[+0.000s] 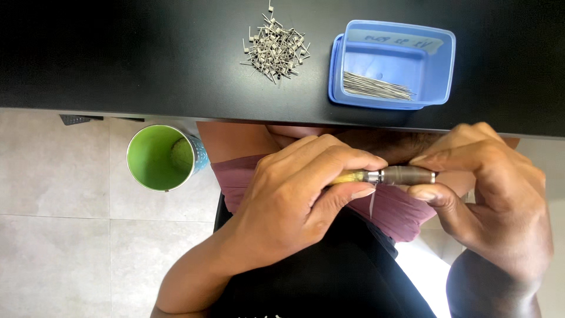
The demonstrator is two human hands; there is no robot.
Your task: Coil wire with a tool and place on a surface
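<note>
My left hand [294, 194] is wrapped around the yellowish handle of a small metal winding tool [385, 175], held level in front of my lap. My right hand [488, 188] pinches the tool's grey metal barrel end between thumb and forefinger. A thin straight wire [372, 203] hangs down from the tool near my left thumb. Both hands sit below the near edge of the black table [118, 59].
On the table lie a heap of small wound wire coils [275, 48] and a blue plastic tub [438, 53] set in its lid, holding several straight wires [376, 87]. A green cup-shaped bin [159, 158] stands on the tiled floor at left.
</note>
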